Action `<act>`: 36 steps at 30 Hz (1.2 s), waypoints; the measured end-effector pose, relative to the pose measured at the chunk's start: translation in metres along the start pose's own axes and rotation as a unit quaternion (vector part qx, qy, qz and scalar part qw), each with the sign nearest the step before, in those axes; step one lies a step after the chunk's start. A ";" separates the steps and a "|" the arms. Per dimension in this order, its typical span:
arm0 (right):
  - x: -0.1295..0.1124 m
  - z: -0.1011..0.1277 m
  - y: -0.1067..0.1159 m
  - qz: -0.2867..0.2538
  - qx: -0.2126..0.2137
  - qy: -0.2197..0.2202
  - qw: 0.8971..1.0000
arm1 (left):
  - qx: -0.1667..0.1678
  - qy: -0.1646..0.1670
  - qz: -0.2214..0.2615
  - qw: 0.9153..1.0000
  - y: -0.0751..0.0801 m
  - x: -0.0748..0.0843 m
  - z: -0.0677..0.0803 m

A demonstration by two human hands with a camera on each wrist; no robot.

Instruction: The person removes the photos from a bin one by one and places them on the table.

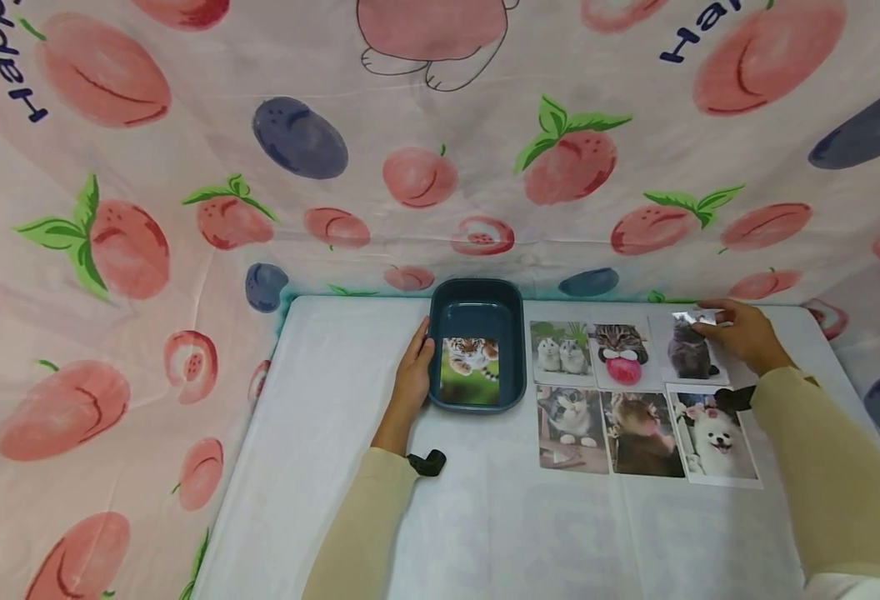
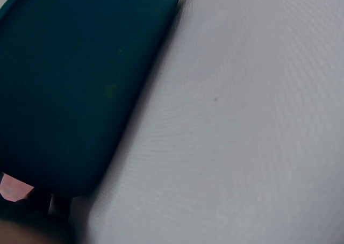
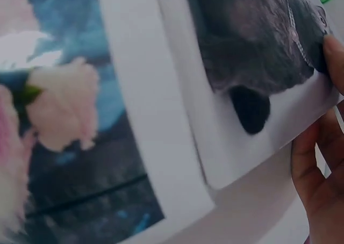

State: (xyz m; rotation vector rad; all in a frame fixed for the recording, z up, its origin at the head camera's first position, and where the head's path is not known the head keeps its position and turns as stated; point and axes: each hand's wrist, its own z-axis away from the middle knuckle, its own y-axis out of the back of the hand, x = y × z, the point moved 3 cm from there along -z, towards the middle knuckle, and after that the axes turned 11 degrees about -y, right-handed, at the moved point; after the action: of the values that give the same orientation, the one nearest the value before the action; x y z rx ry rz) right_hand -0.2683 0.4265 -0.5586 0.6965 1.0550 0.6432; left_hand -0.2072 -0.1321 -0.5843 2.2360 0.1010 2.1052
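My left hand point(image 1: 413, 362) holds the left side of a dark teal plastic tray point(image 1: 515, 367), thumb by its rim. In the left wrist view, the tray's side wall point(image 2: 70, 93) fills the upper left. A tiger photo card point(image 1: 470, 371) lies inside the tray. With thumb and fingers, my right hand point(image 1: 743, 333) pinches the right edge of a grey cat photo card point(image 1: 687, 350). The right wrist view shows this cat card point(image 3: 247, 56) between the thumb and fingers of the hand point(image 3: 328, 179). Just below it lies a white dog photo card point(image 1: 717, 442).
Left of the grey cat are a hamster card point(image 1: 562, 350) and a tabby cat card point(image 1: 622, 354). The lower row has a grey-and-white cat card point(image 1: 571, 425) and a brown animal card point(image 1: 642, 433). A fruit-print cloth point(image 1: 410, 117) hangs behind the white table point(image 1: 500, 533).
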 end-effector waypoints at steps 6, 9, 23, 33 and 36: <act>-0.002 0.000 -0.004 0.010 0.011 -0.011 1.000 | -0.004 0.009 0.002 1.000 0.000 0.000 -0.001; -0.002 0.001 -0.004 0.009 0.007 -0.023 1.000 | -0.006 0.010 0.009 1.000 0.000 0.000 -0.002; -0.031 0.010 -0.008 0.026 0.019 0.013 0.999 | 0.001 -0.008 0.006 1.000 0.000 -0.001 0.001; -0.140 0.025 -0.032 0.003 -0.019 0.122 0.992 | -0.014 0.014 0.009 1.000 0.001 0.005 0.001; -0.176 0.036 -0.043 -0.011 -0.047 0.151 0.987 | -0.020 0.019 0.015 1.000 0.001 0.006 0.001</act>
State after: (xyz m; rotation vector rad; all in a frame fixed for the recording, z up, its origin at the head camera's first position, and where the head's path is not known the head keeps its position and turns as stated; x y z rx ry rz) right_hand -0.2913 0.2591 -0.4843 0.5135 1.3006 0.7904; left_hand -0.2063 -0.1324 -0.5786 2.1892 0.0281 2.1469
